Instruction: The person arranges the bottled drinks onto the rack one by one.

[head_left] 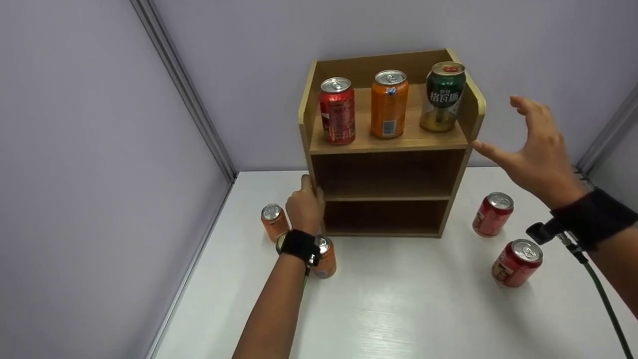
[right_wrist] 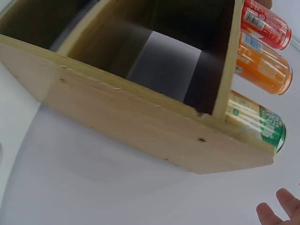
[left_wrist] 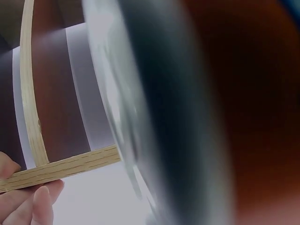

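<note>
A small wooden shelf [head_left: 384, 198] stands on the table. My left hand [head_left: 305, 209] grips the front edge of its left side panel; in the left wrist view the thumb lies on one side of the wood [left_wrist: 70, 169] and the fingers on the other. My right hand [head_left: 541, 154] is raised beside the upper right corner, fingers spread and nothing held. On the top board stand a red can [head_left: 339, 117], an orange can [head_left: 390, 109] and a green and gold can [head_left: 442, 99].
Left of the shelf, orange cans [head_left: 274, 224] [head_left: 326, 262] stand around my wrist, which partly hides another can [head_left: 280, 243]. Two red cans [head_left: 492, 217] [head_left: 516, 267] stand on the right. Walls [head_left: 239, 75] enclose the white table [head_left: 379, 309].
</note>
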`<state>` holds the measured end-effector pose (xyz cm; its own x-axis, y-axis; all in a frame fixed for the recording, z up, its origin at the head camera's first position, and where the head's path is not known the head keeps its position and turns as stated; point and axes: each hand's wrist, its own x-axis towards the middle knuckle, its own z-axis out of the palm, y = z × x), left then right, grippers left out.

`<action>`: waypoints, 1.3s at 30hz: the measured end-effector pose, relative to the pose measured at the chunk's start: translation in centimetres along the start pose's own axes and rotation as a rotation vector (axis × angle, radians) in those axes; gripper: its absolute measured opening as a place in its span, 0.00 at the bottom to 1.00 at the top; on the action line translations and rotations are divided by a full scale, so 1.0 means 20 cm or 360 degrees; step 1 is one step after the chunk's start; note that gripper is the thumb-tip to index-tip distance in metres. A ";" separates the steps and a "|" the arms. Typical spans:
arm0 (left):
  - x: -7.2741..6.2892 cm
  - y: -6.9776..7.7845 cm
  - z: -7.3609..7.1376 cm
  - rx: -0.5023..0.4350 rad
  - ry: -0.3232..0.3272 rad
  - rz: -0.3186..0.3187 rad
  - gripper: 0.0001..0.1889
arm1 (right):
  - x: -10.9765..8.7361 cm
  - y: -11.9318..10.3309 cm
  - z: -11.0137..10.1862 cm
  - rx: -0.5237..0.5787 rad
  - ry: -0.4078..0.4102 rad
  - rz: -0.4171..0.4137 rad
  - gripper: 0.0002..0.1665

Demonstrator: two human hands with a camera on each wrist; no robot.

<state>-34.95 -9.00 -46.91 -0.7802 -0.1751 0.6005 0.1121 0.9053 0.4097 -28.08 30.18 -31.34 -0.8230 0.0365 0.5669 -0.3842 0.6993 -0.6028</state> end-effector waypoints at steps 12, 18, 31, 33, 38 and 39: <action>-0.01 -0.01 0.00 0.0004 0.0006 0.0034 0.13 | -0.33 0.20 -0.06 -0.0099 0.0039 0.0087 0.55; -0.02 -0.01 0.00 -0.0002 0.0007 0.0033 0.14 | -0.49 0.33 -0.06 -0.0126 0.0054 0.0077 0.54; 0.00 0.00 0.01 -0.0001 0.0022 0.0028 0.13 | -0.75 0.63 0.01 -0.0181 -0.0127 0.0259 0.55; 0.00 0.00 0.01 -0.0001 0.0017 0.0025 0.13 | -0.79 0.68 0.02 -0.0177 -0.0167 0.0277 0.55; 0.00 -0.01 0.01 0.0000 0.0002 0.0010 0.14 | -0.87 0.79 0.07 -0.0186 -0.0225 0.0280 0.55; 0.00 0.00 0.01 -0.0003 0.0004 0.0009 0.14 | -0.88 0.81 0.08 -0.0190 -0.0236 0.0287 0.56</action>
<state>-35.03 -9.04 -47.02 -0.7781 -0.1711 0.6044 0.1175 0.9056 0.4076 -20.57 39.80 -51.95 -0.9294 0.0693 0.3624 -0.1808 0.7707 -0.6110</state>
